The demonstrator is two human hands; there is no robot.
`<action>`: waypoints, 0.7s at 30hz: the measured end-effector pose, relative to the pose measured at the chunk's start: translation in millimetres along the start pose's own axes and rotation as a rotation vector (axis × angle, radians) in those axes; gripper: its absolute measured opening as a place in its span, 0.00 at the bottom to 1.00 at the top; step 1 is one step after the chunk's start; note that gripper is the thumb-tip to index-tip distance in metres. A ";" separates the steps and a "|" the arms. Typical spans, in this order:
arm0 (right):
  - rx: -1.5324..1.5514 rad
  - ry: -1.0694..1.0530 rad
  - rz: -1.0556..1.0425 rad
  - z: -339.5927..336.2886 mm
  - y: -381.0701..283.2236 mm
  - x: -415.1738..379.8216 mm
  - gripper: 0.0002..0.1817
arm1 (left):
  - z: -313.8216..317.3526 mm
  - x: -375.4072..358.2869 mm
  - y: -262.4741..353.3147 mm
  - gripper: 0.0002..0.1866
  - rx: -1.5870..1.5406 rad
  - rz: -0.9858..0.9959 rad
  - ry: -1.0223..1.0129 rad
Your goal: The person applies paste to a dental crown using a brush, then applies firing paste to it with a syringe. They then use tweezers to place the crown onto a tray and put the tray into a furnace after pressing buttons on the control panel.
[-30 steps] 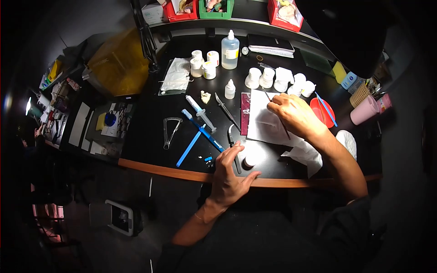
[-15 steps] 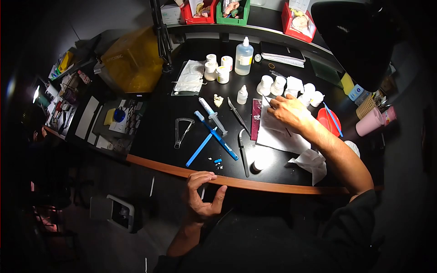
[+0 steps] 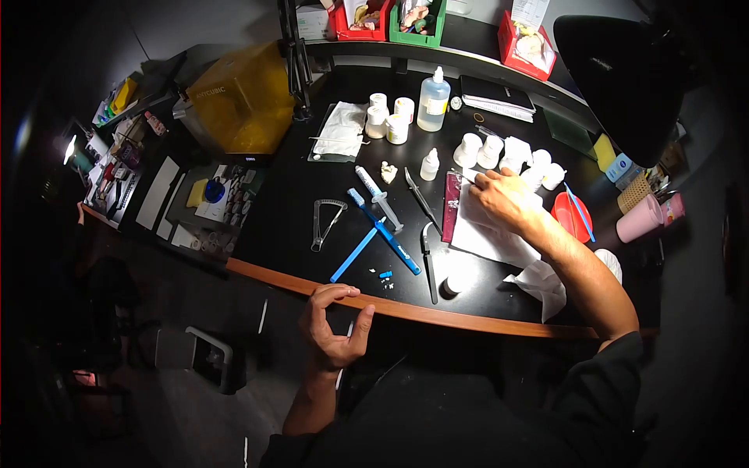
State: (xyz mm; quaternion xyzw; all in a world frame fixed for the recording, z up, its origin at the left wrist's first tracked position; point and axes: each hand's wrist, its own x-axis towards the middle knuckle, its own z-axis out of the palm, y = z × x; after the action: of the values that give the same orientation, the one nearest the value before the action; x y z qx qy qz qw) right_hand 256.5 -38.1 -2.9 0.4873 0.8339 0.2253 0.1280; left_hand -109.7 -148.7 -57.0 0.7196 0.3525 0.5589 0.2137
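Nearest the camera, the left hand (image 3: 334, 326) hung below the wooden edge of the desk (image 3: 406, 310), fingers loosely curled and holding nothing. Just beyond that edge, a small white bottle (image 3: 452, 284) stood alone with a long metal tool (image 3: 428, 250) lying beside it. Half a second before, the same hand sat in much the same spot off the desk; a full second back it had been up on the desk, right against that bottle, so it had let go and dropped away.

Farther from the edge, the right hand (image 3: 505, 198) lay on the white paper sheet (image 3: 488, 234), fingers pinched narrow around a thin tool that I could barely make out. Its tip seemed to be at the far corner of the sheet, close to the row of white jars (image 3: 507, 152). I'd judge the fine work on the paper was under way and not finished: the sheet looked still in use, and the blue sticks (image 3: 374, 234) and syringe (image 3: 379, 199) left of it lay untouched. Compared with a second earlier, the right hand had crept toward the far end of the sheet, nearer the jars. Beyond them, the tall clear bottle (image 3: 433, 100) stood as before.
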 end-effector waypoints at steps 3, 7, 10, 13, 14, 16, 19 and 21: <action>0.033 -0.003 0.005 -1.2 1.1 -1.3 0.11 | -1.9 0.4 -1.2 0.22 0.010 -0.007 -0.006; 0.136 0.032 0.084 -35.8 6.1 -14.3 0.09 | -10.1 6.8 -7.6 0.21 0.059 0.010 0.013; 0.339 0.222 0.113 -66.8 3.7 -39.1 0.13 | -20.9 10.7 -17.2 0.20 0.118 -0.045 0.052; 0.589 0.294 0.123 -94.6 -1.5 -74.9 0.17 | -31.6 25.2 -22.2 0.19 0.248 -0.097 0.052; 0.630 0.310 0.115 -102.9 -4.2 -87.2 0.17 | -33.5 30.3 -24.0 0.18 0.267 -0.099 0.032; 0.761 0.343 0.138 -122.4 -14.0 -112.3 0.16 | -34.0 41.2 -25.2 0.17 0.302 -0.103 -0.010; 0.906 0.340 0.200 -130.1 -26.8 -147.4 0.17 | -23.7 51.6 -24.4 0.17 0.295 -0.087 -0.013; 0.973 0.396 0.257 -123.9 -38.5 -167.1 0.18 | -14.8 55.2 -21.6 0.17 0.296 -0.087 -0.031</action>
State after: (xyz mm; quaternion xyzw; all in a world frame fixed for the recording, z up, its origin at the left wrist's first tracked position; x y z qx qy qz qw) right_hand 256.1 -230.9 84.1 0.5366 0.7837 -0.0856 -0.3008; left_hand -122.7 -94.6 -31.8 0.7359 0.4583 0.4799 0.1347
